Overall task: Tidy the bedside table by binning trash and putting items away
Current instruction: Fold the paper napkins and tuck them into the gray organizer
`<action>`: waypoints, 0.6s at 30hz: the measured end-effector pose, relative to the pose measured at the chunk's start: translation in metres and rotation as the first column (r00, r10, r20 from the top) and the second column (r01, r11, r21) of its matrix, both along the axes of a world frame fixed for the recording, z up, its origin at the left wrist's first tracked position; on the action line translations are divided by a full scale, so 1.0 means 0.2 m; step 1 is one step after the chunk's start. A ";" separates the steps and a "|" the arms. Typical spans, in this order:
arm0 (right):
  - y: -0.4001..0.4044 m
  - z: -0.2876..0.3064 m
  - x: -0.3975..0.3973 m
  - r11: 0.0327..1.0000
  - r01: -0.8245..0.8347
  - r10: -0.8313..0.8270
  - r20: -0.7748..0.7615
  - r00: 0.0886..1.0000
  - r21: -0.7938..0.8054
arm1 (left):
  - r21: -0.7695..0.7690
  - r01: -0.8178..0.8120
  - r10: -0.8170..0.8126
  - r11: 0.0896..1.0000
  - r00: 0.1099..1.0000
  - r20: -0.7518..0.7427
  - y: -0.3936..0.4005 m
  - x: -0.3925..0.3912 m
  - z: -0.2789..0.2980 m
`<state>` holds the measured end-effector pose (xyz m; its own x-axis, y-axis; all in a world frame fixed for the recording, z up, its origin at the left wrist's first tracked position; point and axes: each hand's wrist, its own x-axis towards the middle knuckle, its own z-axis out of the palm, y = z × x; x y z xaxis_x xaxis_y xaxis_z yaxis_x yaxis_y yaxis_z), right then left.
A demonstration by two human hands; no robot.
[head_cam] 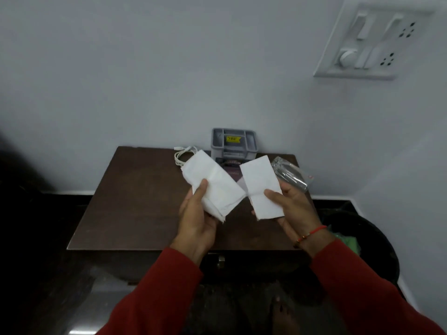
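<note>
While the left hand [196, 218] and right hand [294, 209] are each pinching a white tissue piece [212, 184] [262, 187] above the bedside table [135, 201], binning seems underway; next, carrying both rightward to the black bin [377, 238].

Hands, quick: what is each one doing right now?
Left hand: holding a folded white paper, thumb on top.
Right hand: holding another white paper piece, thumb pressing it.

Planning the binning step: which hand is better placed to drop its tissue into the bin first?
Right, probably. The right hand holds its tissue nearest the black bin, which sits on the floor right of the table. The left hand would have to cross over.
</note>
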<state>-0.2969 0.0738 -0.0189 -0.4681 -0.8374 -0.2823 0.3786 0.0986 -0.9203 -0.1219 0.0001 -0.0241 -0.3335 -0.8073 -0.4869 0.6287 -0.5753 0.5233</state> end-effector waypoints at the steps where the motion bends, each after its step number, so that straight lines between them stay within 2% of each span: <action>1: -0.02 0.02 -0.02 0.999 0.035 -0.036 -0.137 0.990 -0.006 | 0.002 -0.002 0.002 1.000 1.000 0.001 0.00 0.00 -0.01; 3: -0.07 0.07 -0.08 0.994 0.102 -0.108 -0.376 0.920 -0.035 | 0.000 0.002 -0.002 1.000 1.000 0.016 -0.01 -0.01 -0.03; 5: -0.16 0.15 -0.15 0.990 0.126 -0.144 -0.495 0.857 -0.069 | -0.010 0.012 -0.012 1.000 0.999 0.037 0.00 -0.01 -0.04; 10: -0.51 0.32 -0.34 0.996 0.076 -0.093 -0.706 0.702 -0.056 | -0.033 0.051 -0.048 0.998 0.995 0.084 -0.02 0.01 -0.05; 13: -0.68 0.29 -0.45 0.995 0.062 0.012 -0.700 0.714 0.080 | -0.016 0.057 -0.055 0.998 0.995 0.088 -0.04 0.03 -0.05; 14: -0.72 0.27 -0.48 0.987 0.077 0.049 -0.735 0.676 0.137 | -0.011 0.057 -0.056 0.998 0.994 0.090 -0.05 0.04 -0.05; 17: -0.77 0.24 -0.53 0.953 0.167 0.158 -0.885 0.437 0.253 | -0.003 0.059 -0.058 0.998 0.994 0.089 -0.06 0.05 -0.05; 18: -0.78 0.24 -0.53 0.943 0.184 0.188 -0.899 0.395 0.278 | -0.004 0.059 -0.058 0.998 0.994 0.087 -0.06 0.05 -0.04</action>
<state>-0.4032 -0.0816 0.0287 -0.5931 -0.7998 0.0927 -0.6606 0.4177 -0.6238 -0.1124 -0.0114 -0.0328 -0.3370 -0.7908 -0.5110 0.5458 -0.6063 0.5784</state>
